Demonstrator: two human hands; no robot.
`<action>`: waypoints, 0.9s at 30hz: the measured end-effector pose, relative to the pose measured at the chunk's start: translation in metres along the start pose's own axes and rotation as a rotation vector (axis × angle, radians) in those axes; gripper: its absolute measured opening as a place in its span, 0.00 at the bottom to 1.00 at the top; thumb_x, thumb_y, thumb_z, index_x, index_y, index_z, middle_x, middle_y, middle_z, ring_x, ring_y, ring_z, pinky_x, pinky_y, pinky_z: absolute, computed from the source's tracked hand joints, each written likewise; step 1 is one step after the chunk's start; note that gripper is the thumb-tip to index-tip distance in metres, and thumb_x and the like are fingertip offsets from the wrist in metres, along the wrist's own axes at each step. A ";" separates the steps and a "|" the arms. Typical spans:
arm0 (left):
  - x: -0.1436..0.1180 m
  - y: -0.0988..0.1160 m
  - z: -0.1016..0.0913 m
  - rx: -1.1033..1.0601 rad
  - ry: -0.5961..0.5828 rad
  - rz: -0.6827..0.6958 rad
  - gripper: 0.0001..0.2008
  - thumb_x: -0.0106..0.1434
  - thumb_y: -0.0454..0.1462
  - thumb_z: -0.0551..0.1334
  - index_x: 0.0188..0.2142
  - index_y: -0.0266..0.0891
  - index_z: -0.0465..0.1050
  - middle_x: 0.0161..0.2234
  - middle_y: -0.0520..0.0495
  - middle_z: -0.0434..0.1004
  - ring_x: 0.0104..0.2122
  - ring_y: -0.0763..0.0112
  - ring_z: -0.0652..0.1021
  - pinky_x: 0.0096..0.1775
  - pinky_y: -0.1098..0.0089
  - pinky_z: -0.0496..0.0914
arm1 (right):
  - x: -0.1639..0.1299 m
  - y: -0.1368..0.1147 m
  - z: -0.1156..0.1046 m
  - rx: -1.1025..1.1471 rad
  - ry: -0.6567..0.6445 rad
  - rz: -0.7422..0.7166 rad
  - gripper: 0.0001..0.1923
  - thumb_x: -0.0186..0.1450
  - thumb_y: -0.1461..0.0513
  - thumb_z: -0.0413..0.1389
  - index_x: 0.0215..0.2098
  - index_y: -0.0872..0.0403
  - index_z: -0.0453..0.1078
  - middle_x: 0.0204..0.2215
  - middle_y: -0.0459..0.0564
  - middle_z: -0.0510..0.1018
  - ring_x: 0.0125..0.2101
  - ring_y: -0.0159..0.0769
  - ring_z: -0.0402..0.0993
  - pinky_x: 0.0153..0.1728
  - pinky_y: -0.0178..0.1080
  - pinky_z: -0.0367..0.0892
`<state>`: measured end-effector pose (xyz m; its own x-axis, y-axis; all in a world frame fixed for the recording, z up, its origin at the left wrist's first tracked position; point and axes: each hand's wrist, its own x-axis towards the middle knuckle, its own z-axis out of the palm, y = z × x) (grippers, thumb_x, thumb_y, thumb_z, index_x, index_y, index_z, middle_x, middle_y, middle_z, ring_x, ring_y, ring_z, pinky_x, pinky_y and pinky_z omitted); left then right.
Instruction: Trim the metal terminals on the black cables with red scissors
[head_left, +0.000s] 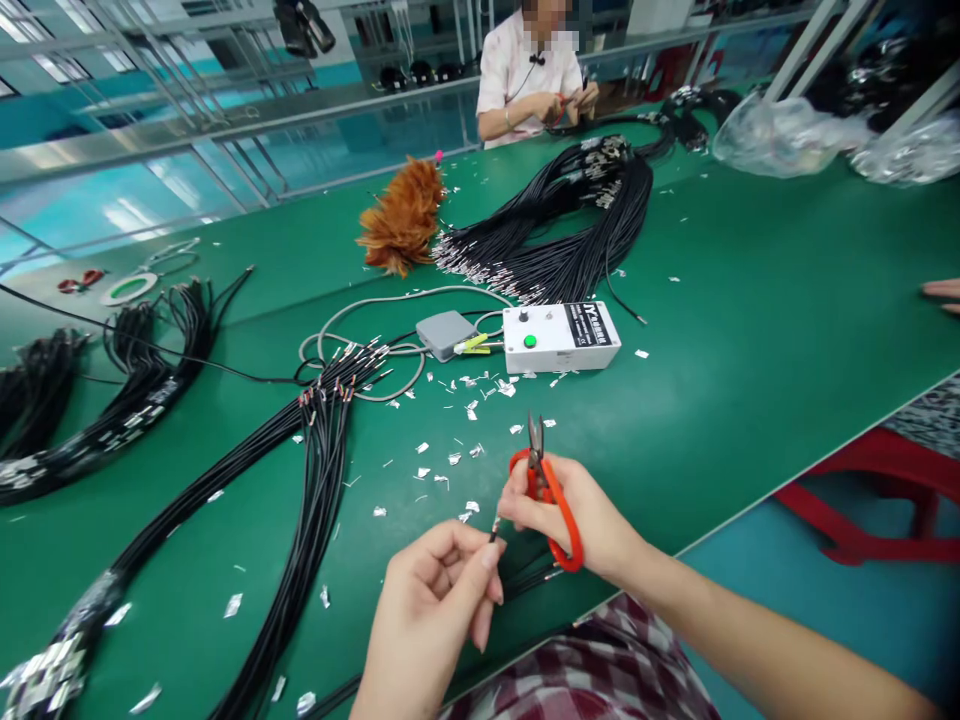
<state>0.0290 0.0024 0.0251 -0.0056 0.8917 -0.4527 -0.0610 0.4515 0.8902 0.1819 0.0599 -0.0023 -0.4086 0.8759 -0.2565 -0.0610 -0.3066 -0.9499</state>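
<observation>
Black cables on green table

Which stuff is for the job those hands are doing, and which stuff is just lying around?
Seems part of the job:
red-handled snips, in the right hand
black cable, in the left hand
black cable bundles

Probably just lying around:
feather duster
plastic bag
foil scraps
white box, which neither hand touches

Cables behind box, perhaps against it

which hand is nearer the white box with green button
Right: the right hand is on the person's side of the white box; the left hand is farther back, leftward.
</observation>
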 end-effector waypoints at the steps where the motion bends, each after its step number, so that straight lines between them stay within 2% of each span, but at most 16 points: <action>1: 0.001 -0.001 0.000 -0.011 0.021 0.004 0.13 0.58 0.41 0.64 0.23 0.35 0.67 0.17 0.54 0.70 0.11 0.84 0.64 0.17 0.80 0.55 | -0.003 0.000 -0.001 -0.152 0.058 -0.052 0.15 0.57 0.54 0.61 0.26 0.52 0.61 0.23 0.41 0.67 0.24 0.30 0.64 0.27 0.34 0.60; 5: 0.005 -0.001 0.000 -0.068 0.052 -0.017 0.14 0.58 0.42 0.64 0.23 0.36 0.67 0.16 0.55 0.69 0.10 0.84 0.63 0.14 0.80 0.53 | -0.014 0.002 -0.009 -0.872 0.239 -0.397 0.15 0.59 0.52 0.59 0.25 0.53 0.64 0.24 0.43 0.68 0.23 0.30 0.62 0.27 0.35 0.54; 8: 0.007 0.000 -0.002 -0.115 0.036 -0.027 0.14 0.58 0.42 0.64 0.22 0.35 0.67 0.15 0.56 0.68 0.10 0.84 0.62 0.13 0.81 0.53 | -0.015 0.006 -0.010 -1.154 0.298 -0.591 0.16 0.61 0.52 0.57 0.23 0.54 0.65 0.21 0.44 0.70 0.22 0.30 0.63 0.27 0.37 0.50; 14: 0.006 -0.005 -0.001 -0.220 -0.019 -0.084 0.14 0.58 0.42 0.64 0.23 0.36 0.67 0.16 0.55 0.70 0.09 0.84 0.62 0.12 0.81 0.52 | -0.007 0.014 -0.005 -1.297 0.319 -0.711 0.17 0.67 0.60 0.48 0.21 0.54 0.66 0.19 0.45 0.72 0.22 0.31 0.64 0.27 0.38 0.46; 16: 0.006 -0.007 -0.001 -0.235 -0.035 -0.075 0.13 0.58 0.43 0.64 0.24 0.36 0.68 0.16 0.55 0.69 0.09 0.83 0.62 0.13 0.79 0.53 | -0.007 0.015 -0.005 -1.238 0.319 -0.719 0.19 0.67 0.60 0.48 0.19 0.54 0.64 0.17 0.44 0.70 0.20 0.29 0.63 0.26 0.38 0.46; 18: 0.009 -0.002 -0.007 -0.182 0.029 0.015 0.12 0.57 0.42 0.65 0.25 0.36 0.70 0.18 0.53 0.71 0.15 0.78 0.68 0.18 0.78 0.61 | -0.007 0.014 -0.007 -1.113 0.320 -0.676 0.21 0.66 0.57 0.52 0.17 0.54 0.62 0.15 0.42 0.68 0.17 0.28 0.60 0.25 0.37 0.47; 20: 0.015 0.013 -0.026 -0.064 0.206 0.175 0.09 0.55 0.38 0.67 0.24 0.36 0.73 0.22 0.51 0.73 0.25 0.74 0.72 0.27 0.78 0.66 | -0.009 0.013 -0.012 -0.976 0.328 -0.598 0.20 0.63 0.53 0.56 0.17 0.54 0.62 0.14 0.41 0.67 0.17 0.28 0.58 0.24 0.36 0.50; 21: 0.018 0.026 -0.041 -0.035 0.298 0.235 0.06 0.55 0.37 0.68 0.27 0.36 0.74 0.24 0.52 0.73 0.27 0.75 0.72 0.28 0.79 0.65 | -0.009 0.013 -0.016 -0.913 0.338 -0.553 0.20 0.61 0.52 0.58 0.18 0.53 0.63 0.15 0.42 0.67 0.18 0.29 0.58 0.24 0.35 0.51; 22: 0.021 0.040 -0.060 0.055 0.446 0.324 0.07 0.55 0.38 0.67 0.27 0.36 0.74 0.21 0.54 0.69 0.22 0.77 0.67 0.22 0.79 0.61 | -0.010 0.012 -0.021 -0.846 0.350 -0.503 0.19 0.60 0.51 0.59 0.19 0.53 0.63 0.15 0.42 0.67 0.19 0.30 0.58 0.24 0.35 0.53; 24: 0.028 0.069 -0.103 0.061 0.615 0.432 0.06 0.61 0.38 0.61 0.30 0.38 0.71 0.18 0.59 0.60 0.17 0.80 0.59 0.20 0.79 0.57 | -0.010 0.011 -0.030 -0.683 0.368 -0.368 0.19 0.58 0.49 0.59 0.20 0.53 0.64 0.17 0.44 0.67 0.21 0.32 0.60 0.24 0.35 0.56; 26: 0.035 0.091 -0.140 0.084 0.818 0.510 0.08 0.63 0.33 0.56 0.27 0.40 0.63 0.19 0.59 0.62 0.20 0.78 0.65 0.26 0.78 0.63 | -0.011 0.009 -0.038 -0.479 0.385 -0.225 0.20 0.57 0.47 0.59 0.20 0.53 0.64 0.17 0.43 0.66 0.21 0.32 0.60 0.23 0.35 0.57; 27: 0.038 0.094 -0.151 0.123 0.864 0.512 0.07 0.63 0.32 0.57 0.28 0.41 0.62 0.21 0.59 0.65 0.25 0.75 0.70 0.30 0.76 0.65 | -0.010 0.008 -0.041 -0.379 0.392 -0.169 0.21 0.56 0.46 0.59 0.20 0.53 0.64 0.16 0.43 0.64 0.20 0.32 0.59 0.22 0.35 0.57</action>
<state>-0.1275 0.0737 0.0843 -0.7257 0.6723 0.1461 0.2543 0.0648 0.9650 0.2229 0.0636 -0.0148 -0.0483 0.9961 -0.0743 0.2642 -0.0590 -0.9627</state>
